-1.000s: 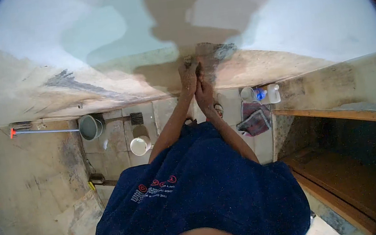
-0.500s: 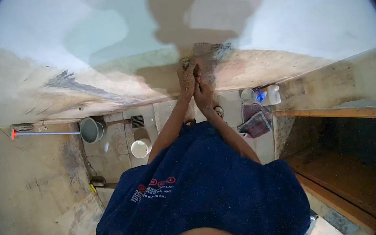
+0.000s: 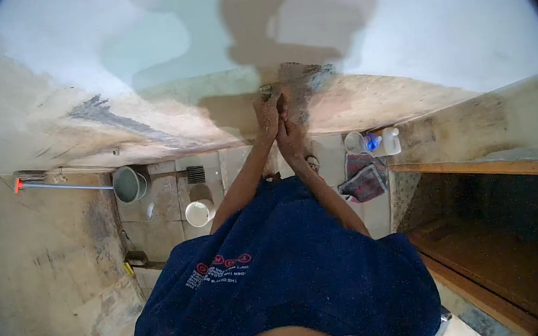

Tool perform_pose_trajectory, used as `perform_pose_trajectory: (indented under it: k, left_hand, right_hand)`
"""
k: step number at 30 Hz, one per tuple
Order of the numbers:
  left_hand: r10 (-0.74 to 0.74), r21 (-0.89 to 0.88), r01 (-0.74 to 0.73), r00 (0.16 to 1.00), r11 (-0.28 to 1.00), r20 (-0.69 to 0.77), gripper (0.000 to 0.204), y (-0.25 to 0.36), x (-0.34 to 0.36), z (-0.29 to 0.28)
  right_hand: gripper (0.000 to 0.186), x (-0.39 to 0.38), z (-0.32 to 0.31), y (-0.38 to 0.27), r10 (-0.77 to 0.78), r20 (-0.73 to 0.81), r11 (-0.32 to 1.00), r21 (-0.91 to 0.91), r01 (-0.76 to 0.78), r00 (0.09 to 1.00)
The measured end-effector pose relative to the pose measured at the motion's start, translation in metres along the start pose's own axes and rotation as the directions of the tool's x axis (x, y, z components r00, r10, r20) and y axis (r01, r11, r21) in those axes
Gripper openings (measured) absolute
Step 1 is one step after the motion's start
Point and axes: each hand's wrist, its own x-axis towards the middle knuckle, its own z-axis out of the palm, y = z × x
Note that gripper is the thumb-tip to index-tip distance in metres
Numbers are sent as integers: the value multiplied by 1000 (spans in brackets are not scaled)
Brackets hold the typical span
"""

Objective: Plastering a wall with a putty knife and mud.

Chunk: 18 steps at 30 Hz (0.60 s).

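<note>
Both arms reach forward to the stained lower part of the wall [image 3: 367,92], where my hands meet side by side. My left hand [image 3: 267,116] is closed, its fingers bent toward the wall. A small dark, mottled patch [image 3: 265,91] shows just beyond its knuckles; whether it is a held thing or a mark on the wall I cannot tell. My right hand [image 3: 290,140] is closed too, a little nearer to me and touching the left. Whatever lies between the fingers is hidden. Beside the hands runs a dark smear [image 3: 305,76] on the wall.
At left stand a grey bucket [image 3: 129,184], a broom [image 3: 66,187] leaning across the corner, a white bucket [image 3: 200,213] and a floor drain [image 3: 195,174]. Right of me lie a folded cloth [image 3: 365,176], a blue-and-white container [image 3: 372,141], a white jug [image 3: 391,140] and a wooden-edged shelf [image 3: 477,168].
My hands stay together at nearly the same spot on the wall, with only a slight shift. The view has tilted a little.
</note>
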Motion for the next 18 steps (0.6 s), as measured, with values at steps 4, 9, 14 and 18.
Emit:
perform_pose_trajectory:
  k: [4,9,14,18]
  left_hand:
    - [-75,-33,75,997,997,17,25,-1,5,-7]
    - [53,44,-51,997,998,-55,24,-14,7,-17]
    - [-50,11,50,999,999,-16,30,-10,7,-12]
    - [-53,2,53,998,999,-41,30,-11,2,-18]
  right_hand:
    - [46,-2,1,-35,45,17,987,153,-47,999]
    - [45,-10,-5,-52,30,22,995,90,-32,999]
    - [43,-10,5,-23,-19,-88,1000,-16,18,996]
    - [42,-12,-1,-32,77,52,989,120,-82,996]
